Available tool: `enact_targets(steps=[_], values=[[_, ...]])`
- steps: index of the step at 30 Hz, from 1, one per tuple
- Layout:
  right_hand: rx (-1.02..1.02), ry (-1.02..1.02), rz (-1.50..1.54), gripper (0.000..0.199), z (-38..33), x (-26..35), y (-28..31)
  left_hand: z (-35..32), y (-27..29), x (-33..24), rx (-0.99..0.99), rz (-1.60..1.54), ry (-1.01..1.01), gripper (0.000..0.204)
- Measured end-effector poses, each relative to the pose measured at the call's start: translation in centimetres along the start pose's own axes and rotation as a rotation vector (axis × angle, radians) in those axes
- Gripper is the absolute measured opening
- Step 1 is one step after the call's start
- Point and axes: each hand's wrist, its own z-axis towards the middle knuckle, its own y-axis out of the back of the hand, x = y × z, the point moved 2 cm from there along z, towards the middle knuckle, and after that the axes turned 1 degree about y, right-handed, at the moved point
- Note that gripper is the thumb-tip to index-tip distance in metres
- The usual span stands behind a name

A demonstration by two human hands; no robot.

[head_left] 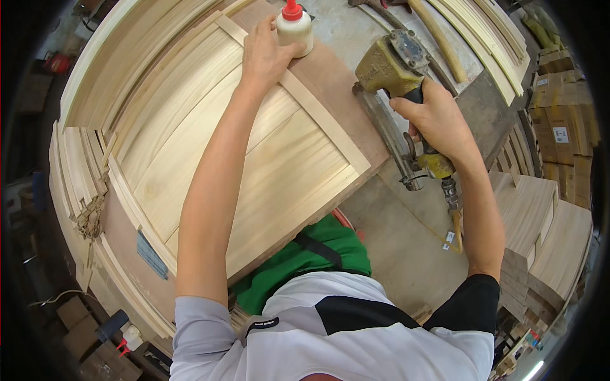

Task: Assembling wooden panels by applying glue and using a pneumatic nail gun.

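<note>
At the far side of the bench, my left hand (265,56) is closed round a white glue bottle (295,35) with a red cap. The bottle stands upright by a framed wooden panel (267,162) made of pale boards, which lies flat under my left forearm. On the right, my right hand (438,117) grips the handle of a yellow and black nail gun (395,60). An air hose (457,222) is coupled to the handle's lower end. The gun's long magazine points toward me, beside the panel's right corner.
A hammer (445,41) lies beyond the nail gun. Long wooden strips (473,41) are stacked at the far right, and more strips (133,70) at the left. A bundle of grey-blue nail strips (151,255) rests left of the panel. Cardboard boxes (559,120) and stacked boards (527,216) stand at the right.
</note>
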Motion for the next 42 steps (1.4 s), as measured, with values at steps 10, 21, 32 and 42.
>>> enact_targets(steps=[10,21,32,42], values=[[0.016,-0.097,-0.045,0.035,0.2,1.0,0.3,3.6,-4.0,-3.7,0.173,-0.418,-0.026,0.07],[-0.03,-0.127,-0.025,0.029,0.2,1.0,-0.2,1.2,0.2,2.3,0.187,0.09,-0.246,0.055],[-0.045,-0.104,-0.079,0.025,0.3,0.9,-0.3,-1.6,1.0,6.3,0.203,0.315,-0.288,0.047],[0.043,-0.041,-0.127,0.023,2.1,4.1,-0.6,-2.8,-0.3,7.2,0.114,0.275,-0.226,0.048]])
